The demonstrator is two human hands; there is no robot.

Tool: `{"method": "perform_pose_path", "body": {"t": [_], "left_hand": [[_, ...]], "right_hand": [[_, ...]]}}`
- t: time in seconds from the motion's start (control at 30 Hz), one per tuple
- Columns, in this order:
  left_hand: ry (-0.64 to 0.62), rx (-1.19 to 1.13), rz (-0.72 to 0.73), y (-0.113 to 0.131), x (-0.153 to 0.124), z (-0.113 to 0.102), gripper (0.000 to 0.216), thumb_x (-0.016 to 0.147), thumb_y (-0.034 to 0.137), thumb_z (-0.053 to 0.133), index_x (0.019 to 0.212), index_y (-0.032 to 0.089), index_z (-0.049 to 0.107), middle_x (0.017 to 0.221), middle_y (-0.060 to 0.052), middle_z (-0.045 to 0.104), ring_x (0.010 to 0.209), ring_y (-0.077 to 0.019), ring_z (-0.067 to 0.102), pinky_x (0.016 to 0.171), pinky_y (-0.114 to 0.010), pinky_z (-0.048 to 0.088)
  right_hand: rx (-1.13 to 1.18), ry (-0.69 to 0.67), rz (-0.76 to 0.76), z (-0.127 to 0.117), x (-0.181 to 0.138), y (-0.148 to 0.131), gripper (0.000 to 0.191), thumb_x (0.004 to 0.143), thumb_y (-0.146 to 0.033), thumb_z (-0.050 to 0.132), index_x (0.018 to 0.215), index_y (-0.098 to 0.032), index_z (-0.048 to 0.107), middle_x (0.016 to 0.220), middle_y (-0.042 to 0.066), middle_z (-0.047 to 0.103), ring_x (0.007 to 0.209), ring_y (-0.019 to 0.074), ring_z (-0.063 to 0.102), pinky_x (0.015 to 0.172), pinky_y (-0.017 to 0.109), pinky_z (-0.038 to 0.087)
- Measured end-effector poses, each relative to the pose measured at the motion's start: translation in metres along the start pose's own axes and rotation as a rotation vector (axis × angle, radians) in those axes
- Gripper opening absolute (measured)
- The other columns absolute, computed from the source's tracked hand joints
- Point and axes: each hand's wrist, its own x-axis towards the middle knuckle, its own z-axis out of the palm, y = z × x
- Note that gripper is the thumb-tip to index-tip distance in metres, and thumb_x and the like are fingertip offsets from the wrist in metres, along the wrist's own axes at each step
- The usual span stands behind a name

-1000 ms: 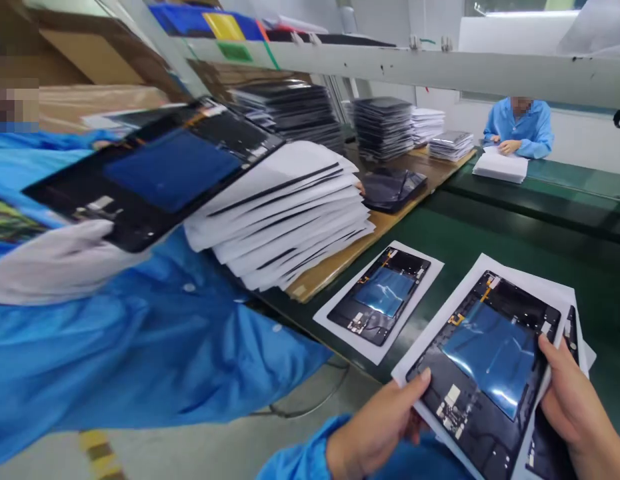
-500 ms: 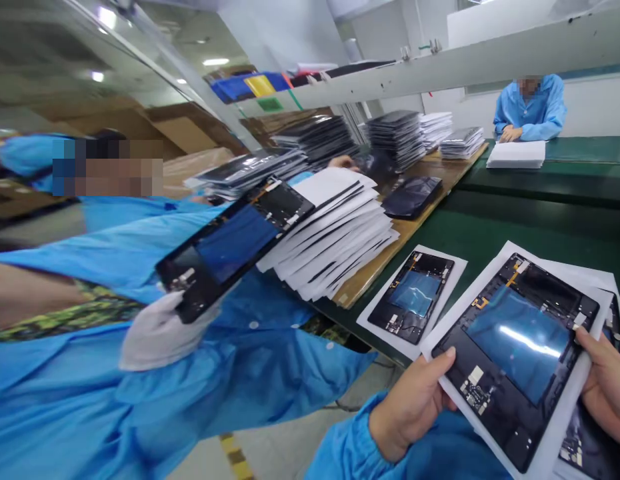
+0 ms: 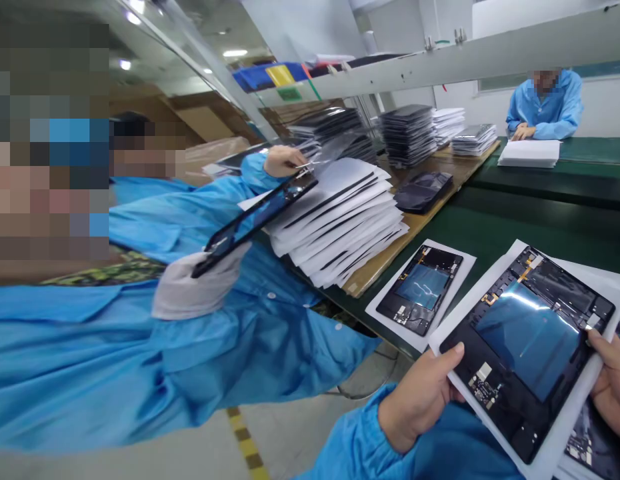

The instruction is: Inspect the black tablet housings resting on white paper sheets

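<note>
At the green desk [image 3: 495, 227], a co-worker in a blue coat [image 3: 200, 347] lifts a tablet panel [image 3: 257, 217] beside the leaning stack of white sheets [image 3: 340, 223]. I hold an open tablet chassis [image 3: 530, 340] on its paper sheet [image 3: 565, 437], long axis running from my left hand [image 3: 420, 400], clamped on the near corner, up to my right hand [image 3: 613, 383], gripping the far edge. Another chassis [image 3: 421, 289] lies just beyond, nearer my left.

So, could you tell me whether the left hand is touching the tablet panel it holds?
Touching: in the head view the left hand lays its thumb on the tablet panel at the near corner.
</note>
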Motion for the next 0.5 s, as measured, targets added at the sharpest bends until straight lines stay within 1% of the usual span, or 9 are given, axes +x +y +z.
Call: {"method": "perform_pose_path", "body": {"t": [0.07, 0.13, 0.23, 0.27, 0.33, 0.4, 0.5], "left_hand": [[0.004, -0.025, 0.015, 0.002, -0.001, 0.002, 0.039, 0.064, 0.039, 0.07, 0.088, 0.011, 0.057, 0.068, -0.008, 0.063, 0.051, -0.0149, 0.056, 0.046, -0.024, 0.044], [0.02, -0.049, 0.029, 0.007, 0.0, 0.003, 0.035, 0.069, 0.035, 0.067, 0.093, 0.011, 0.056, 0.07, -0.009, 0.064, 0.052, -0.0169, 0.057, 0.046, -0.027, 0.047], [0.101, -0.101, 0.051, 0.022, 0.006, -0.004, 0.025, 0.079, 0.026, 0.055, 0.097, 0.009, 0.057, 0.072, -0.01, 0.065, 0.057, -0.02, 0.061, 0.05, -0.032, 0.051], [0.146, -0.127, 0.077, 0.029, 0.01, -0.01, 0.022, 0.081, 0.023, 0.051, 0.097, 0.009, 0.057, 0.072, -0.009, 0.065, 0.058, -0.0195, 0.061, 0.05, -0.03, 0.051], [0.266, -0.182, 0.137, 0.041, 0.019, -0.028, 0.017, 0.083, 0.02, 0.048, 0.094, 0.009, 0.057, 0.068, -0.006, 0.064, 0.055, -0.0155, 0.06, 0.045, -0.023, 0.048], [0.4, -0.217, 0.179, 0.05, 0.03, -0.05, 0.011, 0.085, 0.018, 0.047, 0.089, 0.011, 0.055, 0.064, -0.003, 0.062, 0.047, -0.0104, 0.056, 0.039, -0.017, 0.043], [0.545, -0.183, 0.153, 0.057, 0.048, -0.084, 0.007, 0.085, 0.013, 0.045, 0.082, 0.01, 0.051, 0.06, -0.003, 0.058, 0.042, -0.0074, 0.052, 0.039, -0.015, 0.043]], "right_hand": [[0.002, -0.023, -0.008, -0.001, 0.0, 0.001, 0.039, 0.077, -0.019, 0.057, 0.115, -0.028, 0.056, 0.105, 0.006, 0.063, 0.086, 0.0212, 0.062, 0.076, 0.033, 0.052], [0.016, -0.048, -0.016, -0.002, 0.001, 0.002, 0.045, 0.078, -0.02, 0.057, 0.121, -0.029, 0.051, 0.107, 0.007, 0.062, 0.087, 0.021, 0.062, 0.075, 0.033, 0.053], [0.033, 0.027, -0.043, -0.003, 0.003, 0.004, 0.066, 0.075, -0.019, 0.062, 0.133, -0.032, 0.033, 0.104, 0.007, 0.062, 0.085, 0.0204, 0.062, 0.069, 0.032, 0.055], [0.034, 0.06, -0.046, -0.004, 0.003, 0.005, 0.072, 0.074, -0.019, 0.064, 0.134, -0.034, 0.028, 0.104, 0.007, 0.062, 0.084, 0.0204, 0.062, 0.067, 0.032, 0.055], [0.03, 0.101, -0.051, -0.005, 0.004, 0.007, 0.078, 0.071, -0.021, 0.067, 0.135, -0.036, 0.025, 0.106, 0.007, 0.06, 0.081, 0.0207, 0.063, 0.063, 0.031, 0.056], [0.023, 0.093, -0.051, -0.004, 0.004, 0.009, 0.078, 0.069, -0.025, 0.068, 0.134, -0.035, 0.027, 0.111, 0.007, 0.058, 0.08, 0.0208, 0.063, 0.061, 0.03, 0.056], [0.004, 0.076, -0.057, 0.001, 0.002, 0.011, 0.078, 0.064, -0.027, 0.072, 0.132, -0.028, 0.034, 0.113, 0.009, 0.057, 0.076, 0.0199, 0.062, 0.059, 0.028, 0.056]]}}
